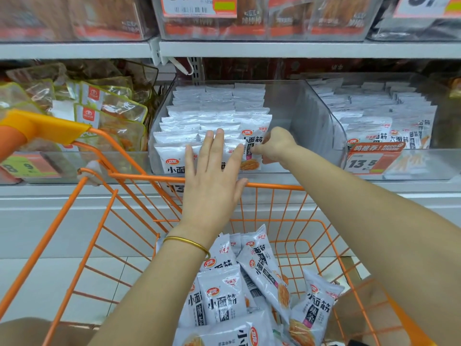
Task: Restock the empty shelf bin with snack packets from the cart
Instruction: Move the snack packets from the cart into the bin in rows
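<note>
A clear plastic shelf bin (316, 116) holds rows of upright white snack packets (214, 116) filling its left part; its right part shows bare plastic. My left hand (214, 176) reaches over the cart rim with straight, spread fingers against the front packets. My right hand (275, 144) is inside the bin, fingers curled round the edge of the front right packet (252, 156). Several more white packets (252, 283) lie loose in the orange wire cart (119, 221) below my arms.
A neighbouring bin (389, 116) on the right holds the same white packets behind an orange price tag (371, 158). Green-edged snack bags (104, 113) fill the bin at left. An upper shelf (274, 49) with more bins hangs just above. The cart handle (37, 128) is at left.
</note>
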